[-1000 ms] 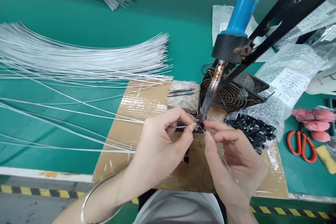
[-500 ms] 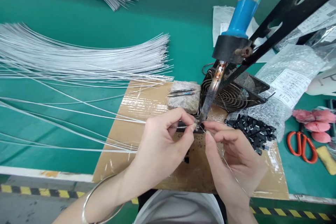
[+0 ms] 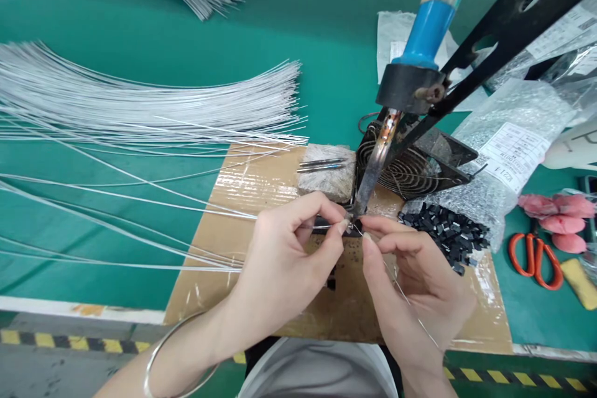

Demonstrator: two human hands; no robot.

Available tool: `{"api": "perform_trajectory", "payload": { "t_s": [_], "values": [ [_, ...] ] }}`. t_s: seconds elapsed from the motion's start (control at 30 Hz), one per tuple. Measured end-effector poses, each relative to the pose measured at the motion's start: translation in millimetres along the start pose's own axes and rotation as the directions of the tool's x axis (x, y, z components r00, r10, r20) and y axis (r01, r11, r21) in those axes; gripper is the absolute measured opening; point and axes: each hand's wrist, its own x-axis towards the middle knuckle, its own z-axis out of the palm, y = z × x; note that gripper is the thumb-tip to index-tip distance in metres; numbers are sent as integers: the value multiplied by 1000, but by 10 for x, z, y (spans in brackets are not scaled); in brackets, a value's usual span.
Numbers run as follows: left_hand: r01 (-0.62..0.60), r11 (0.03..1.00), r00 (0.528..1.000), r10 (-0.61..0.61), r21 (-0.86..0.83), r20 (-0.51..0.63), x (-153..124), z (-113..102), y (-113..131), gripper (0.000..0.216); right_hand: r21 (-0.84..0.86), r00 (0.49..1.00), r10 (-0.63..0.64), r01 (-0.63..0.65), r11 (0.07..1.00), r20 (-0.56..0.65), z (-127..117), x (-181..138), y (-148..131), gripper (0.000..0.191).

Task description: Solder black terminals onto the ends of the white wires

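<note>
My left hand (image 3: 284,261) pinches a thin white wire (image 3: 140,199) that runs off to the left across the green mat. My right hand (image 3: 410,280) pinches a fine strand of solder wire (image 3: 410,308) that trails back over the palm. Both sets of fingertips meet just under the tip of a fixed soldering iron (image 3: 373,168) with a blue handle, clamped in a black stand. The point where wire, solder and tip come together is too small to make out.
Large fans of white wires (image 3: 140,99) lie on the green mat at left. A taped cardboard sheet (image 3: 261,193) carries a grey sponge block (image 3: 326,177), a small fan (image 3: 410,168) and a pile of small black parts (image 3: 448,230). Red scissors (image 3: 534,255) and bubble-wrap bags (image 3: 513,149) lie at right.
</note>
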Motion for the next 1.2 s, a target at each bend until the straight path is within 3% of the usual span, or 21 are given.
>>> {"api": "perform_trajectory", "payload": {
  "t_s": [1.0, 1.1, 1.2],
  "values": [
    [-15, 1000, 1000, 14, 18, 24, 9, -13, 11, 14, -56, 1000, -13, 13, 998, 0, 10, -4, 0, 13],
    [-45, 998, 999, 44, 40, 31, -6, -19, -1, 14, -35, 1000, 14, -14, 999, 10, 6, -18, -5, 14],
    [-159, 973, 987, 156, 168, 30, -80, -35, -45, 16, -19, 999, 43, -43, 999, -6, -67, -8, 13, 15]
  ]
}}
